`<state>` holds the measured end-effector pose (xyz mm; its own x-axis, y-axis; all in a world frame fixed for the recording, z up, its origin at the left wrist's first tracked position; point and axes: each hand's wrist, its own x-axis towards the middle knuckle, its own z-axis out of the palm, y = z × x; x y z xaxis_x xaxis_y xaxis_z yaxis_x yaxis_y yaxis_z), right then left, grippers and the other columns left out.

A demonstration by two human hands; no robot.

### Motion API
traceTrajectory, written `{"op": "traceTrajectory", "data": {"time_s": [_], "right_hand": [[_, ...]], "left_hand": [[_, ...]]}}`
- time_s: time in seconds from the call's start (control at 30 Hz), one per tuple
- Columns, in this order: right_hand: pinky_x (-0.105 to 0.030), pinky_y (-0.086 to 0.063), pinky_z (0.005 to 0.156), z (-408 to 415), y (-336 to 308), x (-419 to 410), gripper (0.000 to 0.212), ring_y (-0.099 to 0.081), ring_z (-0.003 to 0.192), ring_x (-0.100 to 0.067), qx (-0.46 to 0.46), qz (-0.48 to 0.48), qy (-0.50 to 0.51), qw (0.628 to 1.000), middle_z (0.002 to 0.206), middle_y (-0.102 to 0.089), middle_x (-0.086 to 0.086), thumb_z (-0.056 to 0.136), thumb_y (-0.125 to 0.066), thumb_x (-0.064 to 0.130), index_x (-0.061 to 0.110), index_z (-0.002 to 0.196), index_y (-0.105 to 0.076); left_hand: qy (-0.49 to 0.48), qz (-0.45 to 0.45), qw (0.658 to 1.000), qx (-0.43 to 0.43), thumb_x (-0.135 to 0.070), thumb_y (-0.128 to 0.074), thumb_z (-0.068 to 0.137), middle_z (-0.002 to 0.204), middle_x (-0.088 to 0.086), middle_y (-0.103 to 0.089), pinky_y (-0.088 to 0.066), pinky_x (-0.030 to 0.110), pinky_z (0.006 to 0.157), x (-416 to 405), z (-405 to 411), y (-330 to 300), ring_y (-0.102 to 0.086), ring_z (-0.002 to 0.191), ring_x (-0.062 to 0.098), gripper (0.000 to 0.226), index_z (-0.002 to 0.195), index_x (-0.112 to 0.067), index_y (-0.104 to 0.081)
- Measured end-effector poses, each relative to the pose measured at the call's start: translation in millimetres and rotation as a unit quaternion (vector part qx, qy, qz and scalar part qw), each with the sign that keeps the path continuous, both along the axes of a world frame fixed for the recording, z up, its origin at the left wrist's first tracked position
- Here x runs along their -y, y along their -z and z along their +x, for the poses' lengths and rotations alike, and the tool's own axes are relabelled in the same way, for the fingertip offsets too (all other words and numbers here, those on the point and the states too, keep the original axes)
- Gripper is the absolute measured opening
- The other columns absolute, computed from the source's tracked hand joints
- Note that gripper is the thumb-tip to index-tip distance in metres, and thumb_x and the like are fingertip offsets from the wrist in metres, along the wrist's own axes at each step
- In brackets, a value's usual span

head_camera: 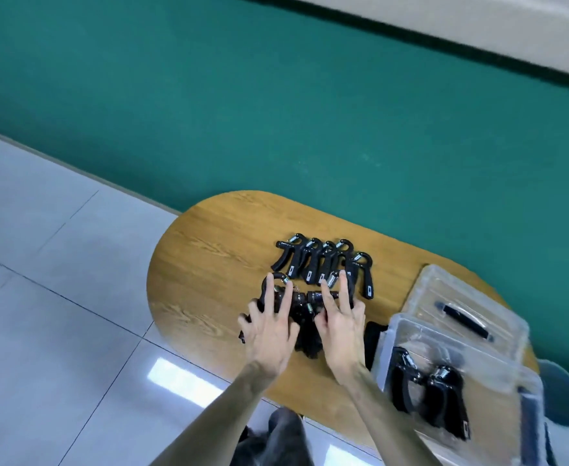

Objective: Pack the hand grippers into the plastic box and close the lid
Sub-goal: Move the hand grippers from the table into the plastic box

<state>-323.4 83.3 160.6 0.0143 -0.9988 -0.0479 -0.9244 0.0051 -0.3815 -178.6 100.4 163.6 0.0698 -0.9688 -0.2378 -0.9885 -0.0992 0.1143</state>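
Observation:
Several black hand grippers (323,262) lie in a row at the middle of the oval wooden table (209,264). Nearer to me lies a second cluster of hand grippers (305,301). My left hand (271,326) rests on the left part of that cluster, fingers spread over one gripper. My right hand (338,319) lies on the right part, two fingers stretched forward. Whether either hand grips anything is unclear. At the right stands the clear plastic box (387,358) with two hand grippers (431,391) inside. Its clear lid (464,297), with a black handle, lies behind it.
The table stands on a grey tiled floor (57,297) beside a green floor area (276,112). A dark object (375,338) lies between my right hand and the box. My dark-trousered knee (284,435) shows below the table edge.

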Motion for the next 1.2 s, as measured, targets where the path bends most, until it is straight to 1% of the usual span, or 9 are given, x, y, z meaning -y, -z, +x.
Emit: {"op": "traceTrajectory", "data": {"time_s": [0.17,0.33,0.43,0.53,0.67,0.87,1.0,1.13,1.2], "right_hand": [[-0.058,-0.038,0.109,-58,-11,-31,0.067,-0.036,0.115,-0.039,0.002,0.013,0.049,0.999,0.17,0.007,0.001,0.097,-0.057,0.012,0.026,0.158,-0.03],[-0.054,-0.035,0.111,-126,-15,-59,0.065,-0.035,0.11,-0.036,0.015,0.027,0.099,0.995,0.169,0.013,0.004,0.101,-0.051,0.013,0.029,0.159,-0.026],[-0.05,-0.047,0.097,-172,-12,-77,0.066,-0.04,0.099,-0.034,-0.008,-0.007,0.128,0.992,0.17,0.003,-0.003,0.097,-0.057,0.014,0.027,0.157,-0.033],[-0.05,-0.048,0.093,-213,-4,-97,0.068,-0.045,0.097,-0.038,-0.015,-0.005,0.148,0.989,0.169,-0.011,-0.011,0.091,-0.063,0.013,0.024,0.154,-0.04],[-0.052,-0.051,0.089,-254,11,-113,0.066,-0.043,0.094,-0.035,0.006,0.036,0.165,0.986,0.168,-0.013,-0.011,0.09,-0.063,0.013,0.023,0.152,-0.042],[-0.053,-0.033,0.112,-298,47,-124,0.064,-0.036,0.124,-0.043,0.056,0.15,0.16,0.974,0.17,0.007,0.002,0.1,-0.05,0.022,0.031,0.159,-0.025],[-0.054,-0.032,0.114,-307,73,-121,0.063,-0.036,0.131,-0.045,0.091,0.176,0.182,0.963,0.17,0.005,0.005,0.101,-0.05,0.025,0.033,0.158,-0.025],[-0.058,-0.034,0.113,-313,101,-112,0.064,-0.033,0.136,-0.048,0.106,0.202,0.162,0.96,0.169,0.011,0.007,0.102,-0.049,0.027,0.034,0.159,-0.022],[-0.058,-0.025,0.119,-316,112,-108,0.063,-0.028,0.141,-0.049,0.12,0.217,0.147,0.958,0.168,0.015,0.006,0.104,-0.047,0.026,0.032,0.16,-0.019]], "left_hand": [[0.048,0.001,0.999,-0.019,-0.048,-0.034,0.101,0.165,0.008,0.029,-0.034,0.042,0.083,-17,-59,-16,-0.038,0.108,0.029,0.077,0.158,-0.036,0.017],[0.101,-0.003,0.994,-0.034,-0.049,-0.033,0.099,0.165,0.009,0.029,-0.038,0.043,0.087,-26,-122,-17,-0.038,0.105,0.026,0.077,0.158,-0.037,0.015],[0.131,0.008,0.991,-0.028,-0.049,-0.036,0.097,0.164,0.013,0.03,-0.038,0.044,0.088,-35,-168,-14,-0.039,0.107,0.028,0.08,0.158,-0.037,0.016],[0.154,0.014,0.988,-0.024,-0.05,-0.035,0.096,0.163,0.013,0.032,-0.037,0.043,0.086,-47,-209,-10,-0.039,0.106,0.027,0.081,0.157,-0.037,0.017],[0.151,0.038,0.987,-0.027,-0.047,-0.034,0.098,0.16,0.007,0.039,-0.037,0.041,0.083,-66,-256,2,-0.037,0.102,0.024,0.08,0.156,-0.037,0.02],[0.141,0.103,0.985,-0.007,-0.049,-0.036,0.098,0.161,0.008,0.036,-0.031,0.038,0.08,-73,-301,37,-0.028,0.097,0.019,0.08,0.157,-0.037,0.017],[0.125,0.147,0.981,-0.007,-0.048,-0.039,0.099,0.162,0.009,0.034,-0.036,0.04,0.086,-69,-319,58,-0.038,0.114,0.026,0.08,0.159,-0.037,0.012],[0.11,0.163,0.981,-0.008,-0.048,-0.04,0.098,0.164,0.008,0.03,-0.039,0.044,0.091,-59,-323,85,-0.038,0.116,0.028,0.078,0.159,-0.036,0.007],[0.113,0.175,0.978,-0.007,-0.048,-0.039,0.099,0.164,0.008,0.031,-0.04,0.047,0.095,-53,-323,97,-0.037,0.119,0.029,0.078,0.159,-0.035,0.01]]}}
